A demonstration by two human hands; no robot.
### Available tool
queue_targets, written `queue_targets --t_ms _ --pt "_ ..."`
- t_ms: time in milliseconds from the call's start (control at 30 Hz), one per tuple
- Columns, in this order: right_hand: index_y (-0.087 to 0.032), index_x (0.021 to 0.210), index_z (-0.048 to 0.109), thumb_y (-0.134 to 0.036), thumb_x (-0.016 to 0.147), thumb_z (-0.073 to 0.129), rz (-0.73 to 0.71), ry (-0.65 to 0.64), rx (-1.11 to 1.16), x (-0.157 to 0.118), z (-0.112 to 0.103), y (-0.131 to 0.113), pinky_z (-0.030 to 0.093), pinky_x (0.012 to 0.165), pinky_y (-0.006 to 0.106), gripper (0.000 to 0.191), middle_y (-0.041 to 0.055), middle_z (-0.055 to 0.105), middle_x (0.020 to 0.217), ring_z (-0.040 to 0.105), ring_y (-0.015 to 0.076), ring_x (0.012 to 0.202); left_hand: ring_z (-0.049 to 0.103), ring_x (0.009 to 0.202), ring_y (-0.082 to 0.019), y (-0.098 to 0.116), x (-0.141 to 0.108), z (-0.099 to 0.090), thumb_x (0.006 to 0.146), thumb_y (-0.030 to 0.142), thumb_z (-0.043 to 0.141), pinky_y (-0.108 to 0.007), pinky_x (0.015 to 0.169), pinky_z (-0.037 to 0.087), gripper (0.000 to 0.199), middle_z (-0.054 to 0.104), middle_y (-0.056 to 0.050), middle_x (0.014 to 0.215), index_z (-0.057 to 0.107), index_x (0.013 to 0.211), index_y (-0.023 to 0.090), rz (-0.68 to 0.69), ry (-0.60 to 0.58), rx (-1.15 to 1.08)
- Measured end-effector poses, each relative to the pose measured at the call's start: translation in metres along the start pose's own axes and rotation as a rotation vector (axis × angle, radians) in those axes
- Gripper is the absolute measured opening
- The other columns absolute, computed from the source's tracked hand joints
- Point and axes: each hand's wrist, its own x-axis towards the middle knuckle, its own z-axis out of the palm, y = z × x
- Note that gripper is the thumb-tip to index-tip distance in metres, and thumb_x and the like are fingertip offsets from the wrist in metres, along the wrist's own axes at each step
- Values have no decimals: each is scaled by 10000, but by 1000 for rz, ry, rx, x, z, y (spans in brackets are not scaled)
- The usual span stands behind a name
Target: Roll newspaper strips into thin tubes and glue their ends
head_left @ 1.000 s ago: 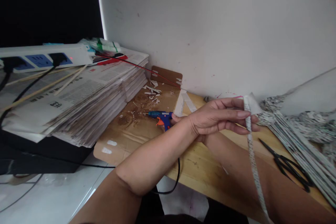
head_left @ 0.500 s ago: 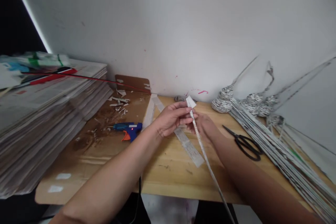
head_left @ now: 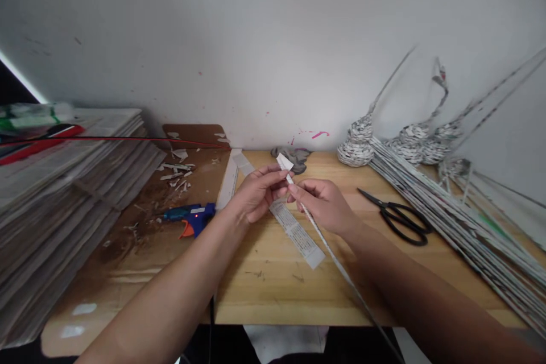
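A long, thin rolled newspaper tube (head_left: pixel 336 261) slants from my hands down past the table's front edge. Its far end widens into a folded white paper flap. My left hand (head_left: pixel 262 190) pinches the tube just below that flap, fingers closed. Close beside it, my right hand (head_left: pixel 322 205) grips the tube a little lower between thumb and fingers. Beneath both hands a printed newspaper strip (head_left: pixel 296 233) lies flat on the wooden table (head_left: pixel 264 296); my left hand hides part of it.
Left of my hands are a blue glue gun (head_left: pixel 191 215) with its red light on, paper scraps (head_left: pixel 177 173) and a tall newspaper stack (head_left: pixel 85 205). To the right lie black scissors (head_left: pixel 401 216), a bundle of paper tubes (head_left: pixel 447 233) and woven paper pieces (head_left: pixel 358 142). A grey cloth (head_left: pixel 301 158) rests behind.
My right hand has come round to the tube's near side and now shows clearly. Both hands appear further left in view, and the camera has turned slightly right.
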Motion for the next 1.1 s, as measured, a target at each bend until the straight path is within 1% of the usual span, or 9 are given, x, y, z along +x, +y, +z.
queue_targets --t_ms 167,300,433,500,667,733,800,933,1100 --pt "-139 734 662 -522 849 598 94 -106 240 3 -2 3 317 396 203 406 -27 522 537 420 63 415 651 622 -81 3 -1 -1 783 62 670 -138 589 553 50 689 -40 750 691 821 87 -14 -40 3" --pt "-142 694 633 -514 816 645 222 -185 449 5 -5 3 276 374 191 393 -39 482 503 365 52 398 665 662 -89 5 -1 -3 792 43 655 -152 635 572 63 694 -39 771 693 809 90 -25 -56 -18" --pt "-143 692 600 -530 816 635 341 -256 497 5 -7 1 245 371 181 408 -49 449 507 330 43 399 668 678 -90 5 0 -3 792 31 651 -149 642 573 72 693 -36 774 690 806 90 -27 -54 -25" --pt "-145 717 599 -549 823 620 286 -235 424 4 -7 2 273 390 188 418 -48 460 525 354 48 414 668 675 -89 5 1 -3 790 32 656 -147 642 572 64 690 -36 770 689 806 84 -22 -46 -19" --pt "-157 735 595 -485 793 692 -48 -26 0 2 -6 5 277 437 204 347 -48 471 571 389 62 487 653 622 -85 3 3 -5 767 35 683 -159 622 572 51 677 -31 723 681 793 79 -6 -25 -2" --pt "-154 723 609 -485 831 648 -91 -6 -87 1 -6 5 271 438 208 351 -45 456 559 378 63 489 654 627 -86 2 4 -6 767 38 685 -162 628 573 54 677 -33 729 684 805 76 -8 -41 0" --pt "-150 747 633 -500 856 608 -62 -38 -60 1 -7 5 293 428 211 368 -42 464 549 388 65 471 658 642 -88 2 4 -7 763 46 696 -161 634 572 56 678 -35 739 684 810 74 -12 -54 -4" --pt "-142 780 669 -517 855 603 62 -128 156 3 -8 2 340 408 202 389 -46 456 530 398 64 445 664 666 -88 2 3 -8 746 49 722 -159 647 573 81 675 -29 754 682 812 75 -17 -60 -6" --pt "-139 736 657 -521 840 616 212 -226 382 5 -9 1 245 354 186 398 -53 436 494 361 46 384 660 676 -85 4 2 -7 723 54 753 -153 640 569 122 670 -20 762 687 823 79 -16 -54 2"
